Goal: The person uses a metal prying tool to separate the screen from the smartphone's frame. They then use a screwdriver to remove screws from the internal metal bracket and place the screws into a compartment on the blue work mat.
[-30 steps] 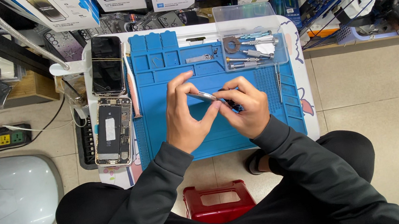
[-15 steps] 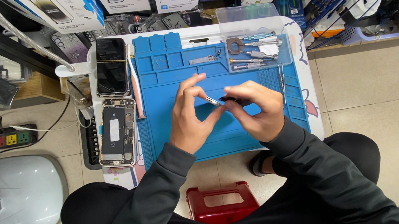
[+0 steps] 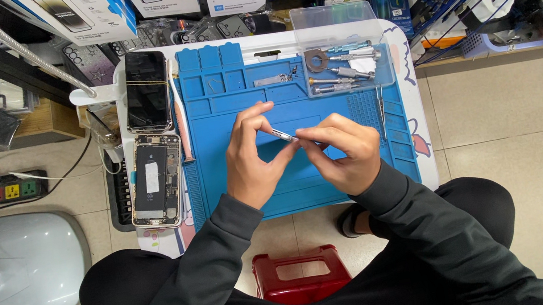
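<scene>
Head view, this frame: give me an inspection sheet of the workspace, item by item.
Surface: blue repair mat on a small white table, over a tiled floor.
Job's things: a small slim silver part held over the mat; what it is, too small to tell.
Clutter: opened phone body and dark phone screen at the mat's left edge; metal tools in a clear tray; tweezers on the mat's right side.
Grips: left hand and right hand both pinch the part.
Cables: power strip with leads on the floor, left.
Surroundings: boxed stock on shelves behind; red stool; grey lamp base.
</scene>
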